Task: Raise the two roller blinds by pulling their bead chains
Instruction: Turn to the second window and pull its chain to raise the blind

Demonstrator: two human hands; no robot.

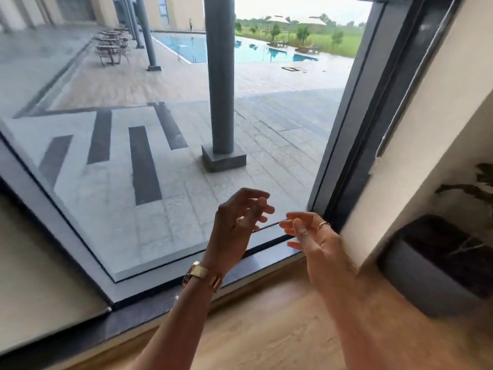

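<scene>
Both hands raised and empty in front of the window, the bead chain off to the upper right.

The left hand point(241, 217) and right hand point(310, 236) hover close together but apart, fingers loosely curled and spread, gripping nothing. The bead chain point(408, 92) hangs along the dark window frame point(344, 145), up and to the right of the right hand, well clear of its fingers. A lowered roller blind point(40, 276) covers the pane far to the left of the left hand. A dark planter point(437, 265) sits just right of the right hand.
</scene>
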